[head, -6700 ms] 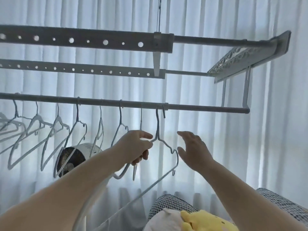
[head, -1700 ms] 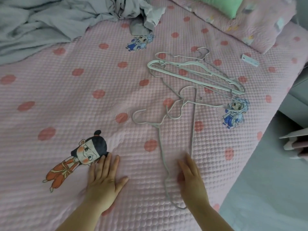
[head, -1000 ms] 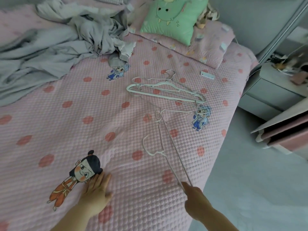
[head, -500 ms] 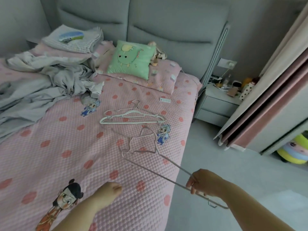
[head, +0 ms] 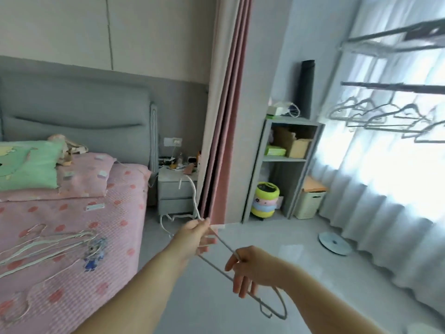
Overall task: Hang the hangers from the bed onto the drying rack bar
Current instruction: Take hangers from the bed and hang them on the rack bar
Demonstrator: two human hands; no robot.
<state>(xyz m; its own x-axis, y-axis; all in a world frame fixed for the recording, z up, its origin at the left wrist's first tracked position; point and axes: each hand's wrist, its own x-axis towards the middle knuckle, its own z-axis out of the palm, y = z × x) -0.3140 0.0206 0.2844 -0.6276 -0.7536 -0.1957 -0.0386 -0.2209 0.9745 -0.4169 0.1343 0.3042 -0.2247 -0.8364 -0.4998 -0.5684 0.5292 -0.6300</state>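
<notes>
Both hands share one white wire hanger [head: 218,259] in mid-air beside the bed [head: 72,237]. The left hand [head: 196,237] pinches its upper part; the right hand [head: 250,267] curls around a lower wire, its other fingers loosely spread. More hangers [head: 45,244] lie on the pink bedspread left of the left hand. Up and right of the right hand, the drying rack bar [head: 395,87] carries hung hangers [head: 375,114]. Beyond the hands, a grey shelf unit [head: 290,162] holds a cardboard box [head: 297,145] and a green packet [head: 274,150]; any writing is too blurred to read.
</notes>
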